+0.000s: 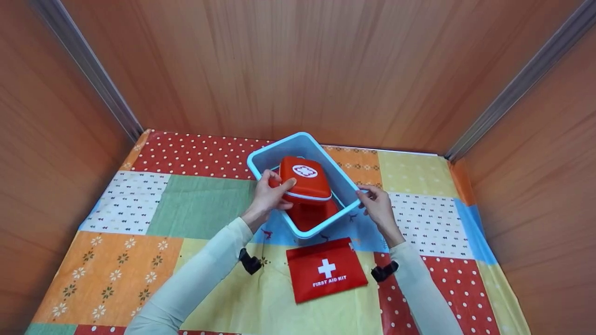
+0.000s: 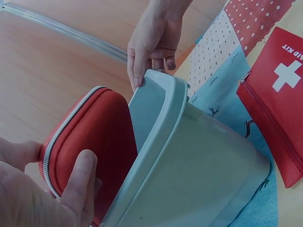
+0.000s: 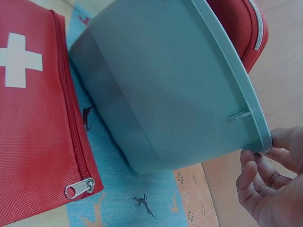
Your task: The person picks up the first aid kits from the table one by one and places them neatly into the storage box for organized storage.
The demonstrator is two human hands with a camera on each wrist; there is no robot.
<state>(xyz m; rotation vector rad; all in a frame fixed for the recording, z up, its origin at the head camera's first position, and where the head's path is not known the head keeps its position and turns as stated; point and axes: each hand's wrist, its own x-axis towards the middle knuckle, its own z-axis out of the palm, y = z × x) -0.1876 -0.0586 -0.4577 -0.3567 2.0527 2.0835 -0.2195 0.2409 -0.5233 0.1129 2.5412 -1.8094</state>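
Note:
My left hand (image 1: pixel 268 195) grips a red zippered first aid case (image 1: pixel 313 180) with a white oval emblem, thumb on its top and fingers around its side. In the head view the case sits tilted within the opening of a light blue plastic bin (image 1: pixel 333 217). Something red lies under the case inside the bin; its kind is hidden. At the bin's right corner my right hand (image 1: pixel 378 207) pinches the rim, as the right wrist view also shows. The left wrist view has the case (image 2: pixel 102 137) partly above the bin's rim.
A flat red zippered pouch (image 1: pixel 327 271) marked FIRST AID KIT lies on the patchwork cloth (image 1: pixel 209 204) in front of the bin. Wood-patterned panels (image 1: pixel 298 70) enclose the back and both sides, with metal strips at the corners.

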